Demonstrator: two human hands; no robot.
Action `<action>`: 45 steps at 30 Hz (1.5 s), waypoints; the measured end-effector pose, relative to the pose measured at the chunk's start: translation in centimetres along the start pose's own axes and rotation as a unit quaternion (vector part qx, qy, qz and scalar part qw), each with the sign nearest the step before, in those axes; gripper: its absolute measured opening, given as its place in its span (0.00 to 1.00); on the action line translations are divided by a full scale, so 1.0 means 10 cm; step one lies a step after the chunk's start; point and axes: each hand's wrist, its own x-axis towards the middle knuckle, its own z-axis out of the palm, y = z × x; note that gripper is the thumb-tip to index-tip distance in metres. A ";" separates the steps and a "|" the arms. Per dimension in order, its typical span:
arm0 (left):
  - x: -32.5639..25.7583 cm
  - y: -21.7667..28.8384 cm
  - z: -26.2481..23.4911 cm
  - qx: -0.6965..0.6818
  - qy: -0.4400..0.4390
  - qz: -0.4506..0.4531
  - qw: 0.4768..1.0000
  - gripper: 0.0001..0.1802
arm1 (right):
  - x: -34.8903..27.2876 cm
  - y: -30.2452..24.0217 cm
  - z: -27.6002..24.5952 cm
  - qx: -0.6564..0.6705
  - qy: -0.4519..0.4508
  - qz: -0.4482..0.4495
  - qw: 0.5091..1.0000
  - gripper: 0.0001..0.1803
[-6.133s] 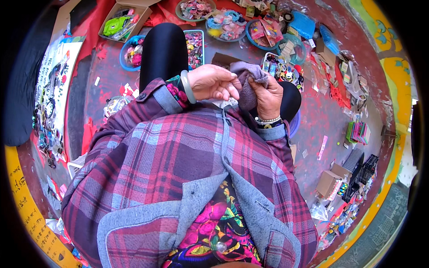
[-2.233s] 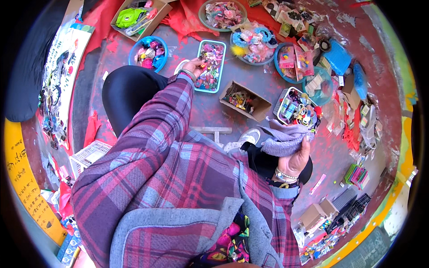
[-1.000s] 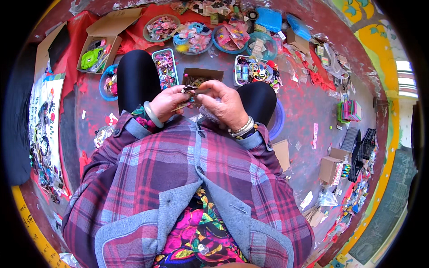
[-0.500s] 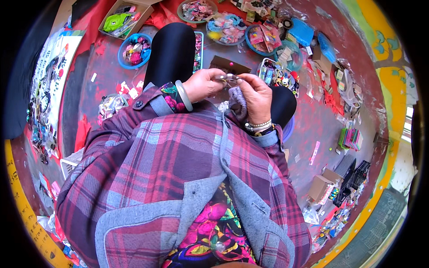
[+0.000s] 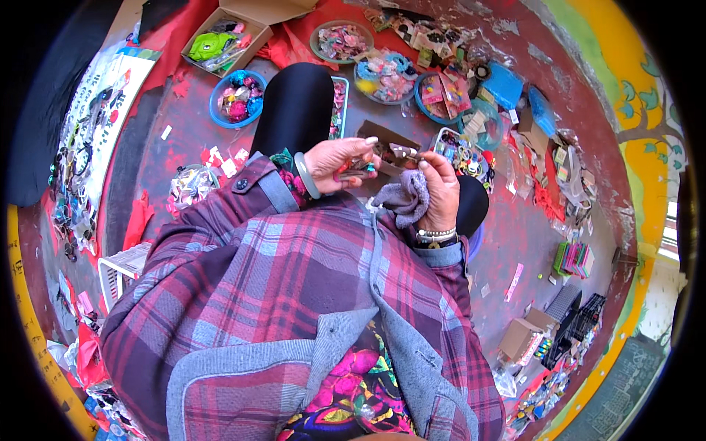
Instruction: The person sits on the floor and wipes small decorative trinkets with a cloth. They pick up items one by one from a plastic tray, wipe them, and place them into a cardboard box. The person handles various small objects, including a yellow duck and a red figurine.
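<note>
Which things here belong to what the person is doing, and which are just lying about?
In use:
- left hand, holding small trinkets
- right hand, holding a purple-grey cloth and a spotted piece

Apparently just lying about:
- bright green item
- blue bowl
- white plastic basket
- pink strip

Right of the right knee [image 5: 474, 202], a broad floor [image 5: 518, 231] passage is observed, interrupted by a flat pink strip [image 5: 514, 282] and bounded farther out by a green-and-pink rack [image 5: 573, 259]. At centre, access to the cardboard box [image 5: 384, 134] is partly obstructed by the left hand [image 5: 340, 166] and right hand [image 5: 440, 192]; the gap between them is narrowed by the purple cloth [image 5: 406, 200]. The green-rimmed tray [image 5: 346, 99] is largely blocked by the left knee [image 5: 298, 95]. Clearance is noted between the blue basin [image 5: 234, 123] and the plastic-bag pile [image 5: 193, 185].
</note>
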 end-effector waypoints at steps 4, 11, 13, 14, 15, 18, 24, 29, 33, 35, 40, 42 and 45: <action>-0.04 0.00 0.07 0.025 0.065 0.004 0.998 0.14 | 0.01 0.01 0.00 -0.016 -0.018 -0.017 1.000 0.08; -0.07 0.01 0.14 0.054 0.016 0.001 0.998 0.12 | 0.00 0.04 -0.02 -0.073 -0.022 -0.026 0.997 0.09; -0.07 -0.03 0.14 0.069 0.013 -0.006 0.998 0.11 | -0.03 0.09 -0.04 -0.098 -0.020 -0.023 0.995 0.09; -0.04 -0.01 0.11 0.093 0.015 -0.007 0.996 0.10 | 0.02 0.12 -0.08 -0.128 -0.032 -0.038 0.991 0.09; -0.02 -0.01 0.14 0.114 0.046 0.002 0.992 0.09 | 0.04 0.10 -0.05 -0.100 -0.036 -0.025 0.994 0.10; -0.06 0.01 0.15 0.150 0.061 0.007 0.987 0.07 | 0.04 0.11 -0.04 -0.089 -0.031 -0.013 0.995 0.10; 0.00 0.13 0.05 0.157 0.168 0.059 0.971 0.07 | 0.18 -0.03 -0.18 -0.027 0.005 -0.006 1.000 0.16; 0.50 0.29 -0.32 0.030 0.294 0.059 0.954 0.06 | 0.37 0.11 -0.47 0.040 0.050 0.048 0.997 0.12; 1.10 0.69 -0.61 -0.014 0.312 0.134 0.940 0.09 | 0.51 0.18 -0.55 0.068 0.048 0.072 0.994 0.11; 1.48 1.04 -0.90 -0.001 0.284 0.188 0.940 0.10 | 0.54 0.19 -0.52 0.062 0.061 0.072 0.994 0.10; 2.27 1.88 -2.33 0.020 0.348 0.239 0.906 0.08 | 0.60 0.15 -0.43 0.076 0.058 0.104 0.990 0.09; 2.32 1.66 -2.38 0.039 0.398 0.205 0.894 0.11 | 0.58 0.16 -0.50 0.080 0.092 0.092 0.988 0.09; 2.15 1.24 -2.60 0.111 0.399 0.155 0.897 0.11 | 0.56 0.11 -0.56 0.091 0.107 0.087 0.986 0.09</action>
